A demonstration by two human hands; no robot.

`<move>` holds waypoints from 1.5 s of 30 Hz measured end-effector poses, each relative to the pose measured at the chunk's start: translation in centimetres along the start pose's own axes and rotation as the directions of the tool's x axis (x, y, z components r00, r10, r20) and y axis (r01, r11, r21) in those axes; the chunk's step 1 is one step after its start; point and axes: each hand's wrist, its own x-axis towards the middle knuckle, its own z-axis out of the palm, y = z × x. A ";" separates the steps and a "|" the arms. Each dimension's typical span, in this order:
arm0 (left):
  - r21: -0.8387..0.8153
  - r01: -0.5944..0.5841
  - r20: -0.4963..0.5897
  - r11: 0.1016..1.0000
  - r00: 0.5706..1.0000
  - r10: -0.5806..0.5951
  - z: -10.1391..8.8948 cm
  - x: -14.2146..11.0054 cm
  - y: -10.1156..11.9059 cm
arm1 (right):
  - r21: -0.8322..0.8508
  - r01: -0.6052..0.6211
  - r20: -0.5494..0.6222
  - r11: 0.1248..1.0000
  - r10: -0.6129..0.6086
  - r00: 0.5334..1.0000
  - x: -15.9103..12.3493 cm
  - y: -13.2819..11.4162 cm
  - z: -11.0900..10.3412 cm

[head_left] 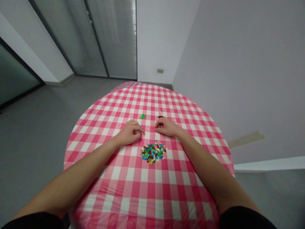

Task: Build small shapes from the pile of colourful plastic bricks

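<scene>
My left hand (130,132) rests on the table left of the middle, its fingers loosely bent and apart from the thumb. A small blue piece (142,128) shows beside its fingertips. Opposite it, my right hand (167,127) has the fingertips and thumb curled close together; anything between them is too small to make out. Nearer to me, between my forearms, lies a pile of small building bricks (153,153) in green, blue, brown, white, red and yellow. Beyond my left hand is a cluster of green bricks (143,116). Some dark brown bricks (161,116) lie just behind my right hand.
A red-and-white checked cloth (147,187) covers the round table. A tiny yellow piece (152,124) and a few pale bits lie between the hands. Behind the table are a glass partition (114,38) and a white wall (162,35); another wall (238,70) rises at the right.
</scene>
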 end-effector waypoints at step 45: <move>0.150 0.182 -0.198 0.972 0.968 -0.151 -0.3 0.7 -0.2 | 0.315 -0.028 -0.167 0.949 0.085 0.982 -2.6 -1.6 2.7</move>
